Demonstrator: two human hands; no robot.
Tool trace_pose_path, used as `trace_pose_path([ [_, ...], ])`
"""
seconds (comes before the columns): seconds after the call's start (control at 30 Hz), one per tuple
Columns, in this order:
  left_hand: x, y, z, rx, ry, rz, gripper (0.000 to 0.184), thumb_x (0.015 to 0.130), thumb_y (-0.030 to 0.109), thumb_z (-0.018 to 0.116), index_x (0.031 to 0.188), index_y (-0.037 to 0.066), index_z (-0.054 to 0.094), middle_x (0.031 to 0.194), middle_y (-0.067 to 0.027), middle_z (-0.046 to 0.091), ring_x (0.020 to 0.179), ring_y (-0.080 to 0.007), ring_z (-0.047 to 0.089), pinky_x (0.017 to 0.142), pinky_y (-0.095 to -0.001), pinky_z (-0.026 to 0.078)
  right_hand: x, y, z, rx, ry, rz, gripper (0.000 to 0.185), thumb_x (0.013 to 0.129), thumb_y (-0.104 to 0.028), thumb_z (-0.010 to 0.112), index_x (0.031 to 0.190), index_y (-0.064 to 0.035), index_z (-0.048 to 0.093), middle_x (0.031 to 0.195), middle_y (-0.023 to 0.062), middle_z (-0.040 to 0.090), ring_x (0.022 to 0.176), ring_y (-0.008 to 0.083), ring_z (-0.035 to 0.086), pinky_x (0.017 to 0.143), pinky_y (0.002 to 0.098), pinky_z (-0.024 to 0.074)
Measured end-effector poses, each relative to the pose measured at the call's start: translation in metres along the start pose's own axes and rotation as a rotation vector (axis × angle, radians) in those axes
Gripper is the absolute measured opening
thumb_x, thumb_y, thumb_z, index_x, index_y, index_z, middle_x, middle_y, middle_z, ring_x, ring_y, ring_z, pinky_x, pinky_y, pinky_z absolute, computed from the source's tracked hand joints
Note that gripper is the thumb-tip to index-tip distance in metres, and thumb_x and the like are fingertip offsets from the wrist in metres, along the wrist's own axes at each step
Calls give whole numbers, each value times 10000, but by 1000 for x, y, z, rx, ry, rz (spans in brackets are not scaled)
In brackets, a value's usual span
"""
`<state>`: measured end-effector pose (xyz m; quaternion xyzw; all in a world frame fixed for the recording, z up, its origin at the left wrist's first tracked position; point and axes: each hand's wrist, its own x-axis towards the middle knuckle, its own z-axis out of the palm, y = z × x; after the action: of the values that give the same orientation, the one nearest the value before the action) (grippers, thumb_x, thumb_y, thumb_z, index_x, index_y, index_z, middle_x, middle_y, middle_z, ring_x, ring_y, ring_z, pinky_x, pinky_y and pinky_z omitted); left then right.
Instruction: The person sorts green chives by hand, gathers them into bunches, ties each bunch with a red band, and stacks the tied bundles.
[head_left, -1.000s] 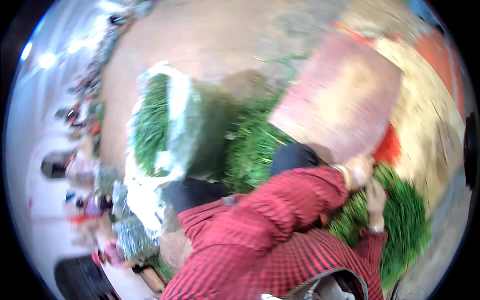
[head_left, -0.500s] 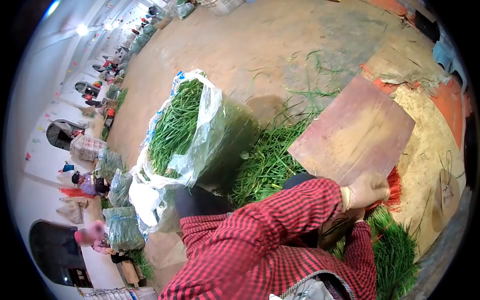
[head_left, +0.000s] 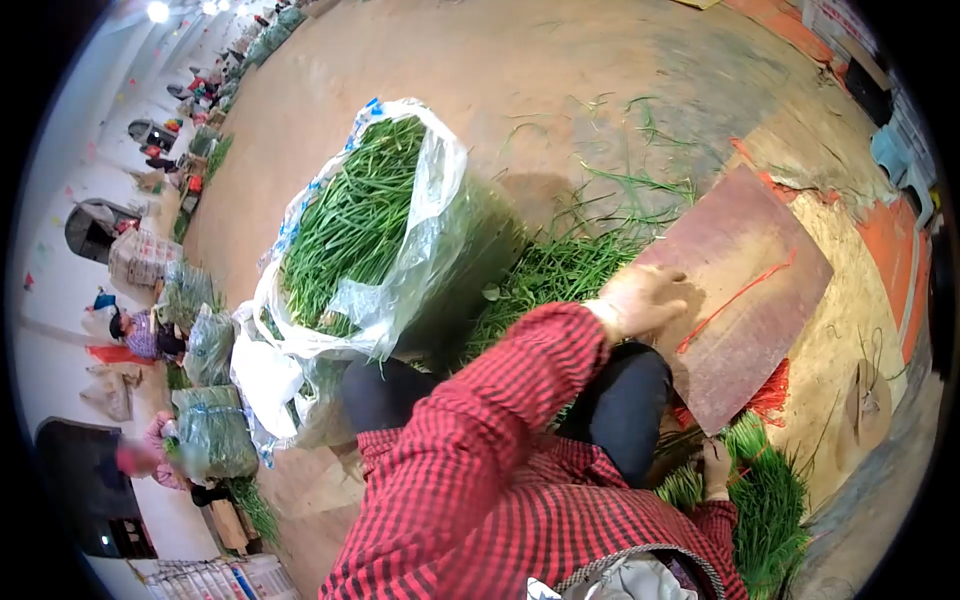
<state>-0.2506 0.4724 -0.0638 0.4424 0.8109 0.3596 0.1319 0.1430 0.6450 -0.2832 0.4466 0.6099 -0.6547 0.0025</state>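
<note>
Two hands at work: left hand (head_left: pixel 645 303) fingers spread over the board's (head_left: pixel 765 225) edge, red strand (head_left: pixel 740 293) lying beyond. Right hand (head_left: pixel 716 468) against green stalks (head_left: pixel 768 525) beside the board, grip unclear.

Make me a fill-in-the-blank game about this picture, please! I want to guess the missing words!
1. The thin string lying on the flat board is coloured ____.
2. The stalks inside the open plastic bag are coloured ____.
3. The person's checked shirt is red and ____.
4. The person's hand nearest that string is their ____ one.

Missing words: red; green; black; left.
</note>
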Motion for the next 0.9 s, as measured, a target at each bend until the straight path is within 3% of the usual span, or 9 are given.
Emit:
trace_pose_path([
  [0.03, -15, -1, -27, -63, 102, 40, 381, 864, 314, 626, 1139, 51, 651, 1073, -178, 663, 1032, -325, 625, 910, -412, 480, -22, -41, 3, 15, -88, 90, 263, 939, -268, 589, 914, -17, 666, 622, 76, 627, 466, 135, 560, 445, 263, 448],
  [0.13, -74, -7, -116, -122, 442, 33, 216, 844, 31, 655, 1056, 56, 685, 1030, -100, 693, 957, -209, 661, 830, -322, 522, -56, -125, 5, -296, -392, 249, 307, 935, -304, 601, 883, -11, 676, 623, 77, 626, 480, 149, 577, 456, 278, 471],
  [0.3, -182, -93, -213, -17, 915, -171, 219, 866, -29, 607, 1060, 46, 675, 1018, -80, 694, 923, -175, 653, 835, -280, 508, -66, -250, 54, -512, -398, 62, 243, 905, -221, 580, 797, -23, 673, 531, 67, 592, 427, 125, 548, 416, 233, 405],
  [0.37, -212, -114, -240, 228, 897, -228, 305, 850, 82, 674, 1151, 55, 637, 1153, -103, 645, 1036, -213, 618, 920, -339, 479, -48, -289, 84, -466, -353, -133, 225, 922, -184, 558, 884, -6, 690, 675, 84, 660, 597, 121, 621, 561, 235, 483],
  [0.43, -233, -143, -251, 549, 784, -320, 566, 824, 294, 727, 1300, 55, 535, 1325, -142, 537, 1212, -268, 511, 1040, -404, 386, -57, -347, 160, -509, -310, -664, 247, 931, -152, 553, 1058, 29, 662, 926, 95, 686, 879, 130, 641, 795, 261, 501],
  [0.5, -240, -167, -252, 707, 512, -576, 917, 781, 528, 711, 1466, 52, 331, 1499, -182, 344, 1399, -316, 305, 1165, -437, 210, -65, -387, 234, -257, -591, -576, 343, 917, -142, 583, 1214, 30, 589, 1133, 107, 648, 1078, 179, 596, 948, 306, 452],
  [0.67, -237, -168, -240, 698, 258, -643, 797, 778, 475, 710, 1408, 73, 432, 1457, -167, 397, 1363, -313, 357, 1152, -471, 214, -72, -437, 423, -474, -834, -1344, 367, 884, -201, 634, 1207, -29, 600, 1156, 168, 625, 1084, 301, 600, 937, 360, 470],
  [0.83, -227, -170, -268, 678, 643, -393, 420, 781, 270, 716, 1160, 111, 633, 1185, -69, 612, 1127, -286, 550, 1001, -446, 365, -33, -428, 523, -696, -873, -1423, 401, 877, -357, 609, 1087, -18, 655, 1109, 182, 642, 1133, 325, 568, 959, 419, 459],
  [0.9, -223, -180, -284, 680, 661, -320, 413, 765, 223, 725, 1149, 105, 629, 1200, -85, 594, 1123, -298, 550, 977, -438, 398, -6, -430, 521, -1553, -723, -1445, 417, 879, -416, 561, 925, -32, 715, 944, 158, 684, 1074, 318, 601, 942, 417, 466],
])
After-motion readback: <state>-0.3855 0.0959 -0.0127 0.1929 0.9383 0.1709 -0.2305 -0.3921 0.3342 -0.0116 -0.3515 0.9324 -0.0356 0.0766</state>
